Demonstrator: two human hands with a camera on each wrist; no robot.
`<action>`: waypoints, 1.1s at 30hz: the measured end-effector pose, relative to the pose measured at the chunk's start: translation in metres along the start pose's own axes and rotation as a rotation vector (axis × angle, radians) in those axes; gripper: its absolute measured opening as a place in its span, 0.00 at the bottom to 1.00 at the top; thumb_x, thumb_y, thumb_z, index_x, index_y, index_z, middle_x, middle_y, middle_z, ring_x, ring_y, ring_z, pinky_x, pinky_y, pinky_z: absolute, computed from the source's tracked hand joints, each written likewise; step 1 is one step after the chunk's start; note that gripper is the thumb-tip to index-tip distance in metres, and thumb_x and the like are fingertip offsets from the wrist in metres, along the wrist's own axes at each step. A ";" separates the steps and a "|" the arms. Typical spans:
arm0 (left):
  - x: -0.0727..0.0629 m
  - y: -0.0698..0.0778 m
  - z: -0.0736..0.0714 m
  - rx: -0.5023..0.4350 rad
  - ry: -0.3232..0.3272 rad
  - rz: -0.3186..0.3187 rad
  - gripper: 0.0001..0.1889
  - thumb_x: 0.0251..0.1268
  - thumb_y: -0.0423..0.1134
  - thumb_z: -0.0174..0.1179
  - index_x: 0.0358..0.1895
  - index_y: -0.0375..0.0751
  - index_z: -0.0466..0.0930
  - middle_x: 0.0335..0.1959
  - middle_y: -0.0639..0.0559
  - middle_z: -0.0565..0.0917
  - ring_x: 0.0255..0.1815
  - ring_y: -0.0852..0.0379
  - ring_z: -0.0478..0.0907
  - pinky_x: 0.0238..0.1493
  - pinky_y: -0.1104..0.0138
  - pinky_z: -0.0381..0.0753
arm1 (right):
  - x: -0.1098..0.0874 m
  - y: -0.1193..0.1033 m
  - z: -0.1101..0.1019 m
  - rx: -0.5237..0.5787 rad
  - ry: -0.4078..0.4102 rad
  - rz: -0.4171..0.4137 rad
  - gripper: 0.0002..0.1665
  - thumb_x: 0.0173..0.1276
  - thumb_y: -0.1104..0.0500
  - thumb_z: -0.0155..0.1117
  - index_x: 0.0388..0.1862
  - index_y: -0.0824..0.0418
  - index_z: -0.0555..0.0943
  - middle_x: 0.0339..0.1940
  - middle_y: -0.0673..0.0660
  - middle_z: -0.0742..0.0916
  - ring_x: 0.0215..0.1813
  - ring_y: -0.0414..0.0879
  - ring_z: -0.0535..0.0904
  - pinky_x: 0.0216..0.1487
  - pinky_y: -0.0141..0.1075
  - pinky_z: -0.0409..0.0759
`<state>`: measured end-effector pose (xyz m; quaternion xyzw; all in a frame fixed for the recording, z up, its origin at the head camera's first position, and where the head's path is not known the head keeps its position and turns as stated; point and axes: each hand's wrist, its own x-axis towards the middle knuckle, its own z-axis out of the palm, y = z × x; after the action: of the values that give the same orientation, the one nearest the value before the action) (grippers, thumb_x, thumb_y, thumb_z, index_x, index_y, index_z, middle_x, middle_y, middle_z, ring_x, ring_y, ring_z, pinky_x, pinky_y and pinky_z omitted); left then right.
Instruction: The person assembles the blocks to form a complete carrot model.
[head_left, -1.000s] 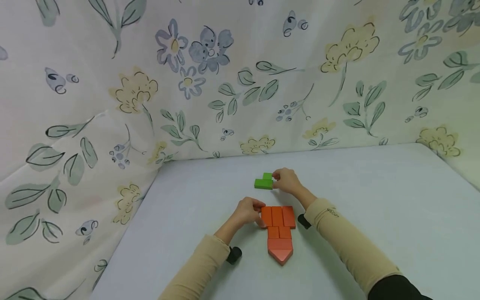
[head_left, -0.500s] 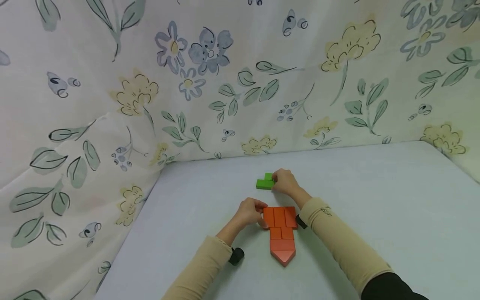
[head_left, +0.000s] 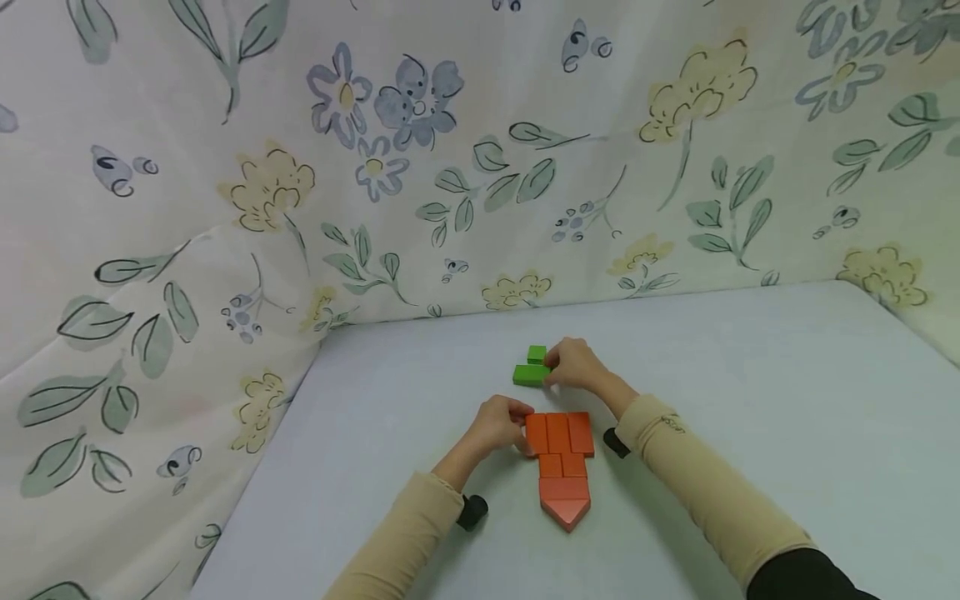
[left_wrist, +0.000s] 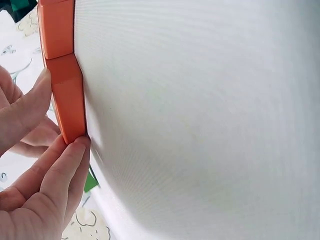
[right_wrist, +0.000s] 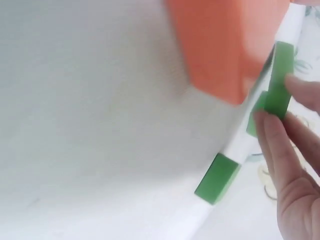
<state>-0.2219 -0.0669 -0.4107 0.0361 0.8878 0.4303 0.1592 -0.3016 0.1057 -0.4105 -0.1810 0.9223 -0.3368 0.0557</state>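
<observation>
In the head view, my left hand (head_left: 497, 425) holds the left orange block (head_left: 536, 433) of the wide row in an arrow-like group of orange blocks. The left wrist view shows its thumb and fingers pinching that orange block (left_wrist: 69, 102). Farther back, my right hand (head_left: 576, 364) pinches the right end of a long green block (head_left: 529, 376). A small green block (head_left: 537, 354) lies just behind it, a narrow gap between. From the right wrist, the pinched green block (right_wrist: 279, 80) is between thumb and fingers; another green block (right_wrist: 217, 178) lies apart, hidden from the head camera.
Smaller orange blocks (head_left: 562, 465) continue the group toward me, ending in a pointed salmon block (head_left: 566, 510). All lie on a white table (head_left: 750, 400). A floral cloth (head_left: 480, 167) hangs behind the table and along its left side.
The long green block has shifted slightly toward me with my right hand, opening a gap from the small green block. My left hand keeps its place at the orange blocks.
</observation>
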 end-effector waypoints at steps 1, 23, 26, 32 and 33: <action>0.000 0.000 0.000 -0.001 0.001 0.001 0.27 0.38 0.19 0.74 0.50 0.31 0.83 0.39 0.47 0.83 0.40 0.56 0.75 0.45 0.63 0.78 | -0.002 0.001 -0.001 0.007 -0.010 -0.020 0.19 0.53 0.65 0.73 0.44 0.74 0.85 0.41 0.63 0.87 0.45 0.53 0.81 0.50 0.46 0.79; 0.000 0.000 -0.003 0.005 0.002 0.008 0.27 0.38 0.20 0.75 0.50 0.31 0.83 0.39 0.48 0.83 0.40 0.56 0.76 0.44 0.64 0.78 | -0.039 0.027 -0.018 0.107 -0.168 -0.075 0.17 0.54 0.63 0.74 0.42 0.69 0.86 0.38 0.57 0.89 0.42 0.48 0.83 0.43 0.40 0.81; -0.001 0.000 -0.002 0.009 0.005 0.012 0.27 0.38 0.20 0.75 0.50 0.32 0.84 0.39 0.48 0.83 0.40 0.56 0.76 0.44 0.63 0.78 | -0.039 0.028 -0.018 0.127 -0.179 -0.040 0.15 0.58 0.62 0.72 0.42 0.69 0.86 0.38 0.57 0.88 0.42 0.47 0.81 0.43 0.40 0.80; 0.000 0.000 -0.001 0.018 0.008 0.010 0.28 0.37 0.20 0.75 0.50 0.32 0.84 0.40 0.48 0.84 0.41 0.56 0.77 0.45 0.63 0.78 | -0.038 0.030 -0.015 0.142 -0.170 -0.021 0.11 0.62 0.65 0.68 0.43 0.69 0.86 0.39 0.57 0.88 0.41 0.46 0.80 0.44 0.41 0.80; 0.000 0.000 -0.001 0.016 0.007 0.009 0.28 0.37 0.20 0.75 0.50 0.32 0.84 0.40 0.48 0.84 0.41 0.56 0.77 0.45 0.63 0.78 | -0.038 0.030 -0.015 0.142 -0.169 -0.021 0.11 0.63 0.66 0.67 0.43 0.68 0.86 0.39 0.57 0.88 0.41 0.46 0.80 0.44 0.41 0.80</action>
<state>-0.2225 -0.0677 -0.4102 0.0398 0.8917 0.4240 0.1537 -0.2785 0.1498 -0.4193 -0.2139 0.8863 -0.3851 0.1426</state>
